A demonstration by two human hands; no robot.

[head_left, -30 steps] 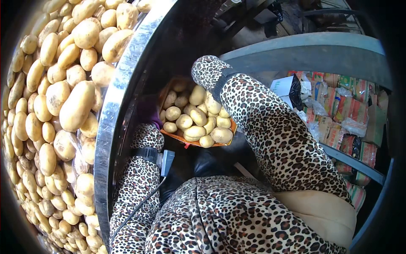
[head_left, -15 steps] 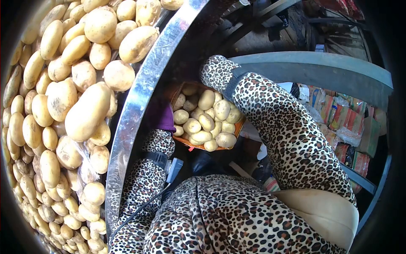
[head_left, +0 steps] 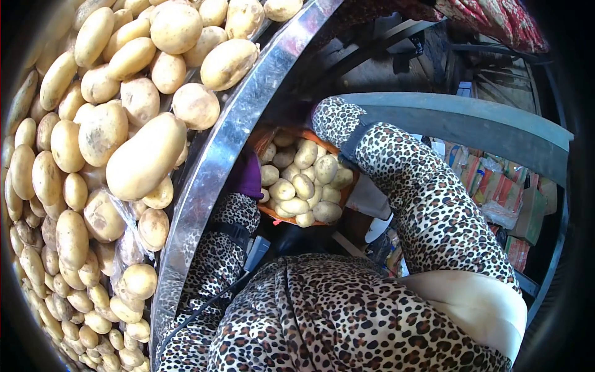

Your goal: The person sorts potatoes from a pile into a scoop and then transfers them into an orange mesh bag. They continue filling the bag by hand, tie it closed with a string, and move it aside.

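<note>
An orange bag filled with potatoes stands low in front of me, below the metal rim. My left hand, in a purple glove, is at the bag's left side; its fingers are hidden behind the rim and in shadow. At the bag's far right side is my right hand, of which only a dark purple sliver shows past the leopard-print sleeve. Whether either hand grips the bag cannot be seen.
To the left, a large heap of potatoes lies behind a shiny metal rim. A grey curved beam crosses at the right, above stacked striped packages. Red patterned cloth hangs at the top right.
The view has shifted, so the heap and the rim appear farther right. My right forearm appears slightly lower and farther right. The bag stays between my hands, with little visible change.
</note>
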